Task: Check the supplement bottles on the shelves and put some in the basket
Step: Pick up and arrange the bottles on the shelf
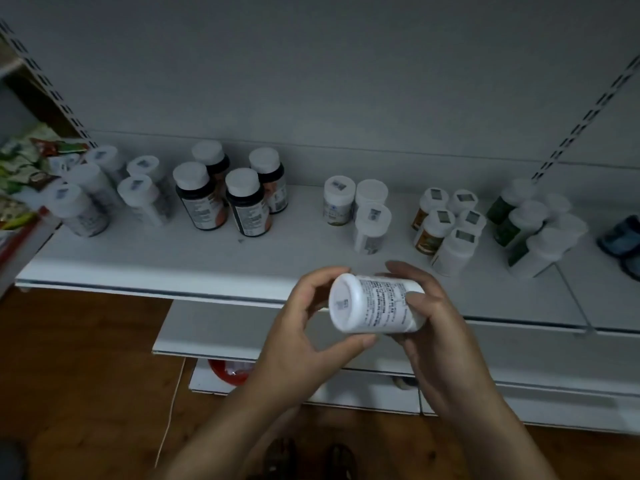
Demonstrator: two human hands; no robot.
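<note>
In the lower centre of the frame, both hands hold a white bottle (375, 304) on its side, in front of the shelf (138, 268) edge and above the lower shelf (207, 327). Its cap end points to the left and toward the camera, and the printed label faces up. The left hand (304, 327) curls round the cap end, thumb under the bottle and fingers arched over the top. The right hand (433, 323) wraps the base end, fingers lying across the label.

On the shelf behind, bottles stand in upright clusters: plain white bottles (86, 202) at the left, four dark bottles (225, 199) with white caps beside them, three small white bottles (360, 213) in the middle, orange-labelled bottles (446, 226) to their right, then green-labelled bottles (530, 226), and blue containers (623, 237) at the right edge. Coloured snack packets (20, 168) fill the far left edge. A wooden floor (69, 358) shows at the lower left.
</note>
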